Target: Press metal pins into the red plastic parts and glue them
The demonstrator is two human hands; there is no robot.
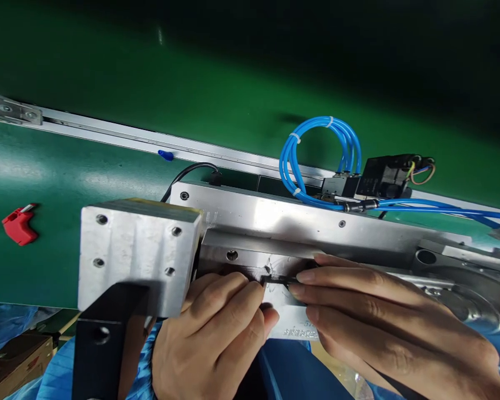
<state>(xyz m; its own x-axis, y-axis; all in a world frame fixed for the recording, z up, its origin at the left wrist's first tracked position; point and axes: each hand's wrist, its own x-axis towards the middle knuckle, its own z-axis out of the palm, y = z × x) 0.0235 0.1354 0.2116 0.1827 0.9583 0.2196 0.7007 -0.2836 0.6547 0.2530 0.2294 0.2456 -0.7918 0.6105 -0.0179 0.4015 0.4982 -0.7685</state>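
Both hands work at a silver metal fixture [250, 253] with a narrow slot in its top. My left hand [220, 328] is curled over the fixture's near side. Its fingertips are bent and the thumb lies close to them; what they grip, if anything, is hidden. From the other side, my right hand [375, 316] reaches in with fingers pressed together. Its fingertips hold the end of a thin dark strip [279, 280], which lies along the slot between the two hands. A larger drilled metal block [135, 250] with a black bracket [98, 344] stands beside my left hand.
Coiled blue air tubing [289, 161] and a black valve unit [385, 175] sit behind the fixture. A red plastic handle-like piece [20, 225] and a small blue piece [165, 155] lie on the green bench [66, 178]. An aluminium rail [137, 136] crosses behind.
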